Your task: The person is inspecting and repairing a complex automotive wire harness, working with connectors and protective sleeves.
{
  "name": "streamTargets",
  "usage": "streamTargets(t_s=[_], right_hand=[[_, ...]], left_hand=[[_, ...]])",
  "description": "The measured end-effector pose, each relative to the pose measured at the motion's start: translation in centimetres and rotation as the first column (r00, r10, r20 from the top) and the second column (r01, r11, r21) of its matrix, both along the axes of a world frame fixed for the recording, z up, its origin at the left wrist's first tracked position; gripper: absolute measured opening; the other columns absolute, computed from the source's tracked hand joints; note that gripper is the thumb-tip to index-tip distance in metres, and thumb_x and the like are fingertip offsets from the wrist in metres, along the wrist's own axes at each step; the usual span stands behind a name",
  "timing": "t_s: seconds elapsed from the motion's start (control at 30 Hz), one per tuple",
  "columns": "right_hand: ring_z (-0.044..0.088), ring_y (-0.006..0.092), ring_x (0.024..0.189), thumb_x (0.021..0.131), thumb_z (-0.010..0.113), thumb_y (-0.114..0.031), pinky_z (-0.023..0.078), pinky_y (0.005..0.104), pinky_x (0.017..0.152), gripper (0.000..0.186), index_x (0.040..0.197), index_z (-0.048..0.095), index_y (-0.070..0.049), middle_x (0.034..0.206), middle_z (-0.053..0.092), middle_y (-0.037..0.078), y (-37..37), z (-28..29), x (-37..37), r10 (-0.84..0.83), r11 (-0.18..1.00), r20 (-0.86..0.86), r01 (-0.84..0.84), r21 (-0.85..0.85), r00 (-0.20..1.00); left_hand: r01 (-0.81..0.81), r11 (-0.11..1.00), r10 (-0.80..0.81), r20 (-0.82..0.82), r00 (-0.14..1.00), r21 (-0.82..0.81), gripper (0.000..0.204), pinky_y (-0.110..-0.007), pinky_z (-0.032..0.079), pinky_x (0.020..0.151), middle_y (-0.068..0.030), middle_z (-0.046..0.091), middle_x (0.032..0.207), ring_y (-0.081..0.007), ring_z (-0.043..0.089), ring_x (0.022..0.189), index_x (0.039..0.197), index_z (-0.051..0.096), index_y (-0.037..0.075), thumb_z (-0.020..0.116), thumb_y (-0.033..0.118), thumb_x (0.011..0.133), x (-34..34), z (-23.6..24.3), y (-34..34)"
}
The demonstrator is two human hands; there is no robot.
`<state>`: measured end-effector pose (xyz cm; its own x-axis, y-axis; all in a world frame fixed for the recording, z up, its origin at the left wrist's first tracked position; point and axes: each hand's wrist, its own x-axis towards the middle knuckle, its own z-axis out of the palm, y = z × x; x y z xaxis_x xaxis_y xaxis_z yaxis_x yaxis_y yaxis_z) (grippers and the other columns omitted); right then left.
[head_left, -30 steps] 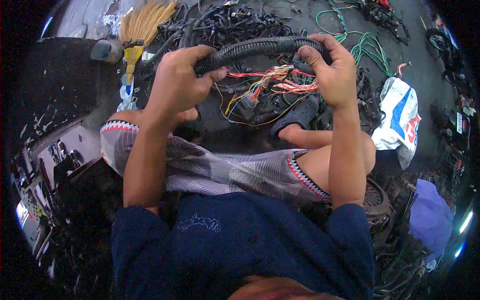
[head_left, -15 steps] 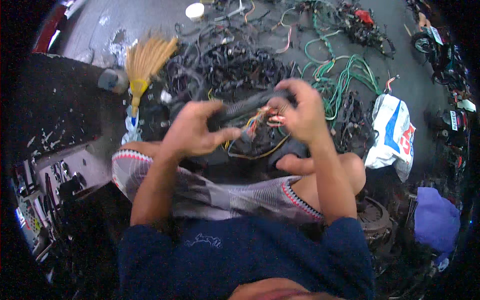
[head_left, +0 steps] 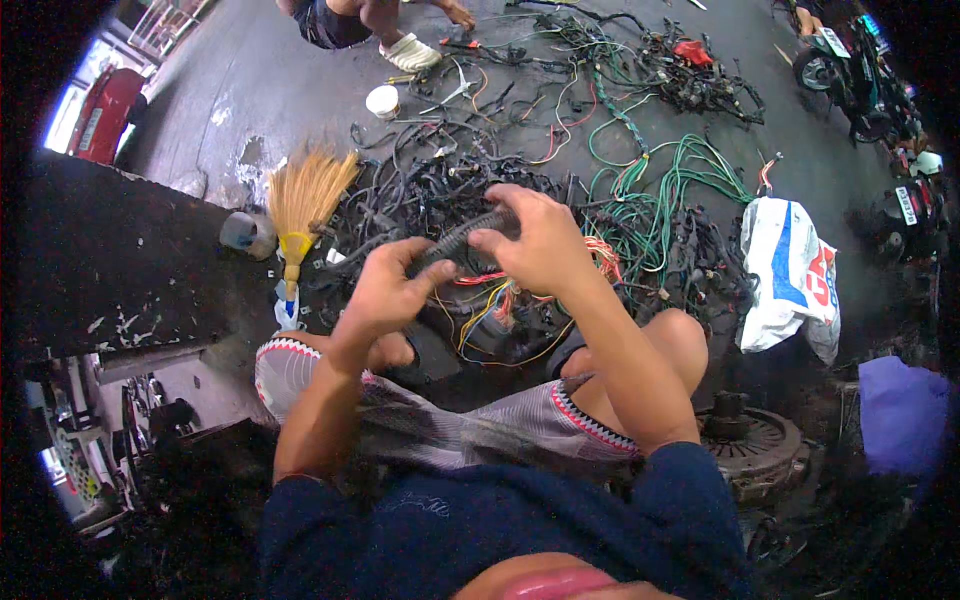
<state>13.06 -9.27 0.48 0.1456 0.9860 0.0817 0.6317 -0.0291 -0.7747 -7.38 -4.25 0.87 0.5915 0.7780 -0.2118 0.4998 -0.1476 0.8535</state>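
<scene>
A black corrugated conduit point(head_left: 462, 238) stretches between my two hands above the floor. My left hand point(head_left: 388, 288) grips its lower left end, thumb and fingers around it. At its upper right end, my right hand point(head_left: 540, 245) pinches it between thumb and fingers. Red, yellow and blue wires point(head_left: 490, 300) hang beneath the conduit, looping down toward a grey connector point(head_left: 494, 322) between my legs. More orange-red wires point(head_left: 603, 258) show behind my right wrist. Beyond my hands lies a heap of black wiring harness point(head_left: 430, 190), partly hidden by them.
Green wires point(head_left: 690, 165) lie at the right, near a white plastic sack point(head_left: 785, 275). A broom point(head_left: 305, 200) and a plastic container point(head_left: 247, 235) are at the left. A round metal clutch part point(head_left: 745, 445) sits by my right knee. Another person point(head_left: 380, 25) crouches at the far side.
The conduit has tilted, its right end higher, and the coloured wires hang lower beneath it. My right hand has shifted left. The view has moved, bringing the other person into sight.
</scene>
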Motion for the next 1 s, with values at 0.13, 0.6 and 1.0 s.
streamTargets(t_s=[0.13,0.6,1.0], right_hand=[[0.056,0.0345,0.106,0.074,0.069,-0.032,0.042,0.0450,0.092,0.052,0.115,0.057,-0.004,0.111,0.061,0.018,1.2,2.0,-0.7,-0.015,0.996,0.122,0.005,0.086,0.992],[0.059,0.0361,0.101,0.074,0.067,-0.027,0.046,0.0423,0.089,0.057,0.122,0.052,-0.001,0.106,0.063,0.021,3.4,2.4,-0.1,0.005,1.000,0.062,-0.004,-0.011,0.998],[0.060,0.0339,0.092,0.074,0.067,-0.028,0.048,0.0413,0.083,0.052,0.119,0.058,-0.006,0.090,0.068,0.014,6.1,-0.3,-4.1,-0.159,0.984,0.253,0.131,0.121,0.954]], left_hand=[[-0.003,0.971,0.047,-0.178,0.983,0.240,0.030,-0.036,0.048,0.067,-0.0179,0.065,0.074,-0.0237,0.063,0.069,0.096,0.065,-0.003,0.067,0.023,0.082,1.1,3.8,1.5],[-0.046,0.965,0.089,-0.157,0.984,0.257,0.036,-0.042,0.048,0.072,-0.0261,0.063,0.079,-0.0366,0.065,0.078,0.096,0.065,-0.004,0.068,0.027,0.079,2.0,1.2,3.4],[-0.047,0.972,0.075,-0.115,0.991,0.228,0.034,-0.045,0.049,0.073,-0.0301,0.061,0.080,-0.0432,0.062,0.083,0.090,0.063,-0.007,0.062,0.024,0.076,1.4,0.1,3.3]])
